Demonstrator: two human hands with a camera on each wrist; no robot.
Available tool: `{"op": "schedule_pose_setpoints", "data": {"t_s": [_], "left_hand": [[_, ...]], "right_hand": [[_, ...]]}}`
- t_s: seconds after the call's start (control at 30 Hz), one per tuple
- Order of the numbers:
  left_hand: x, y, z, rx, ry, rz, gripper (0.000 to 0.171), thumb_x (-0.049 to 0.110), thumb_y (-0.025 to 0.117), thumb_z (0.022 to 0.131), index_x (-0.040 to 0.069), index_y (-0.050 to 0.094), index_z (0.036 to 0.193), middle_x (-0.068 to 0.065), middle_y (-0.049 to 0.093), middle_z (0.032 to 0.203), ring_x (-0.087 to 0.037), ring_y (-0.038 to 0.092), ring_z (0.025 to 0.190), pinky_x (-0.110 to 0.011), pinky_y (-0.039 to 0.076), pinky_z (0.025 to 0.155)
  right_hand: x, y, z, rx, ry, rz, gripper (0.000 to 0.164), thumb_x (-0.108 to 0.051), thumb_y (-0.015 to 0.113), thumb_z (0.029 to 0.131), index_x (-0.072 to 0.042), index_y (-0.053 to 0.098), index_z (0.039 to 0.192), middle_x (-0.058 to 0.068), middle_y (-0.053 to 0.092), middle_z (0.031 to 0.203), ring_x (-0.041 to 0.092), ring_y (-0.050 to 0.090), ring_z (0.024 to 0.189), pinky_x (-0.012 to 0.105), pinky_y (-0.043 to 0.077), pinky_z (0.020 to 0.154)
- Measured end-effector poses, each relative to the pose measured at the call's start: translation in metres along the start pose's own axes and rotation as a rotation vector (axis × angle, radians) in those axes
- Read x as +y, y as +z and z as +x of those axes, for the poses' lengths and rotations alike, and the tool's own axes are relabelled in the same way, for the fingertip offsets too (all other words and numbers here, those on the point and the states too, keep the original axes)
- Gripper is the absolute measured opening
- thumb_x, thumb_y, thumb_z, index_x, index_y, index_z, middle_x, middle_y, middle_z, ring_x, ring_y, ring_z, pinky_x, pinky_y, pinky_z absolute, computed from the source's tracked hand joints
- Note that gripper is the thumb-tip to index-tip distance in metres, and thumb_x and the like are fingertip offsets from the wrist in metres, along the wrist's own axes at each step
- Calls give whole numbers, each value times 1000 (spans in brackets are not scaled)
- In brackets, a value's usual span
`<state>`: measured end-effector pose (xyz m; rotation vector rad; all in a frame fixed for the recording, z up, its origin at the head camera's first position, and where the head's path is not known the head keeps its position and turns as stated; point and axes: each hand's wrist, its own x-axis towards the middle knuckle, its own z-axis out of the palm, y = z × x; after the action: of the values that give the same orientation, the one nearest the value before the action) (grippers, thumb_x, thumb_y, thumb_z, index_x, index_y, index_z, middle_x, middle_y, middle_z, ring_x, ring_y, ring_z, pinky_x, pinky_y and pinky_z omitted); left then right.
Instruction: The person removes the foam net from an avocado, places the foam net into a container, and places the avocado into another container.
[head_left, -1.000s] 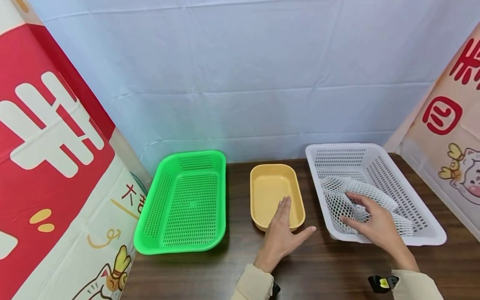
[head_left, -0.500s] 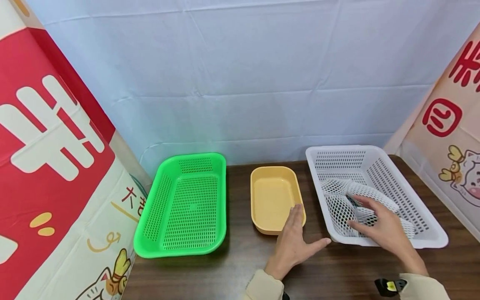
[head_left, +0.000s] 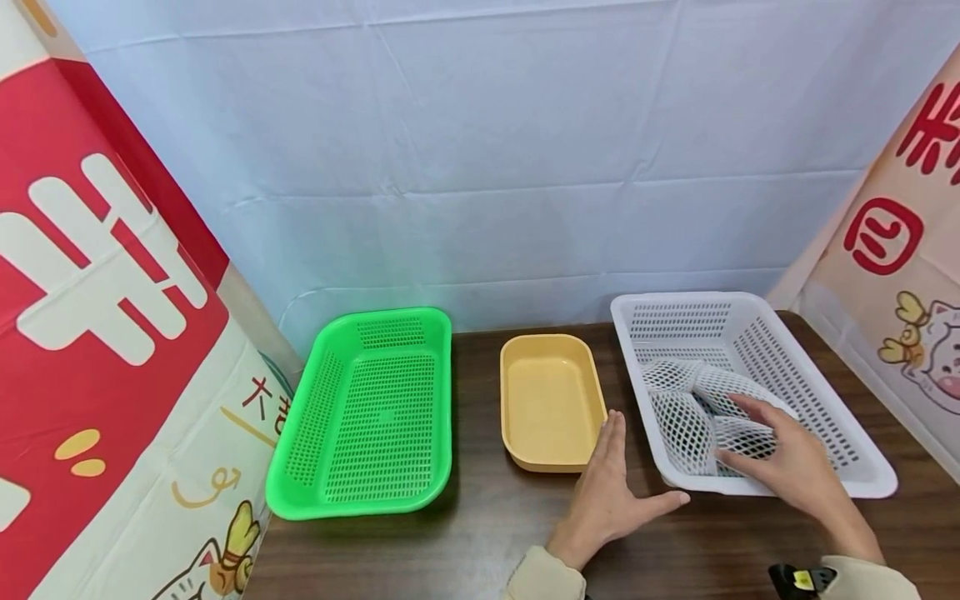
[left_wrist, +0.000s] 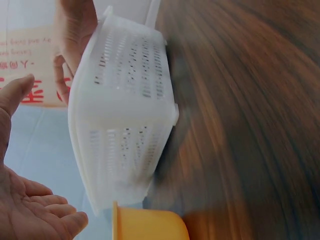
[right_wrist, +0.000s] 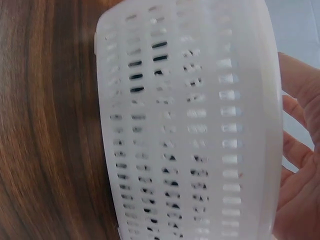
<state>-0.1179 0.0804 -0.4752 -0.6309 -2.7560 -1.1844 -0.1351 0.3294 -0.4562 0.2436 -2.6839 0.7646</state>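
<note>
In the head view a white basket [head_left: 862, 477] at the right holds several items in white mesh foam sleeves [head_left: 681, 432]; something dark shows through the mesh. My right hand [head_left: 797, 462] is over the near right part of this basket, thumb and fingers apart with nothing between them. Whether its fingertips touch the mesh cannot be told. My left hand [head_left: 603, 504] hangs over the table by the near right corner of a yellow tray [head_left: 551, 408], fingers straight and thumb stretched toward the white basket. The left wrist view shows that palm [left_wrist: 30, 210] holding nothing.
A green basket [head_left: 382, 425], with nothing in it, stands at the left of the dark wooden table [head_left: 480, 533]. A pale cloth [head_left: 450, 167] hangs behind. Printed panels rise at the left [head_left: 112, 333] and right [head_left: 900, 292].
Both hands have shifted to the right and slightly toward the near edge. My left hand has drawn back from over the yellow tray. The containers and mesh-covered items look unmoved.
</note>
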Motion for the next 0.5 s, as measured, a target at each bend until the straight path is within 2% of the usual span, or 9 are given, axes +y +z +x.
{"op": "schedule_pose_setpoints", "data": {"t_s": [0.3,0.5], "left_hand": [[7,9,-1,-17,12,-44,107,70,55,67,15,3,143,3,2,147,-9,5,131,-30,25,100],[9,14,-1,-9,29,-2,110,71,54,66,11,3,143,1,-2,147,-14,6,132,-30,24,100]], "right_hand": [[14,-12,-5,-42,44,-38,85,-29,83,58,-2,42,128,30,45,113,47,44,95,59,34,69],[20,-19,-6,-63,56,-44,87,-30,83,58,1,41,127,30,44,115,48,44,94,60,34,68]]}}
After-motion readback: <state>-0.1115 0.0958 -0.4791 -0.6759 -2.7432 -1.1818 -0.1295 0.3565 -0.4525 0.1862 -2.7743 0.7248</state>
